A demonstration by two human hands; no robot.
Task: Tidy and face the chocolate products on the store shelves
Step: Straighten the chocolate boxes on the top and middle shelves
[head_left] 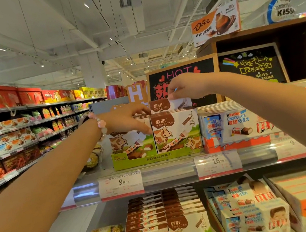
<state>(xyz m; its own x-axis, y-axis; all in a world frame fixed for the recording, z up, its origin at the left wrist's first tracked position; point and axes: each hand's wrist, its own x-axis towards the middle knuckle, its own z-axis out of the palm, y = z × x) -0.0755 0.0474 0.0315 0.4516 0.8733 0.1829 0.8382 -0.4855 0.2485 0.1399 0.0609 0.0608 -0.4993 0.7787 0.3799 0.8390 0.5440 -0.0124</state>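
- Top shelf (157,173) spans frame centre; green Bainuo display tray (151,159) on it, Kinder boxes (235,122) just right.
- Cow-print chocolate boxes (176,130) stand upright in the tray, faces forward, two rows.
- One raised box (168,104) sits above the right row, long axis horizontal, directly under the right hand.
- Right hand (184,89), centre frame: fingertips pinch the raised box's top edge.
- Left hand (128,119), just lower left: fingers curled over the left row's top, thumb on the box front.
- Right hand nearer; likely push down into row.
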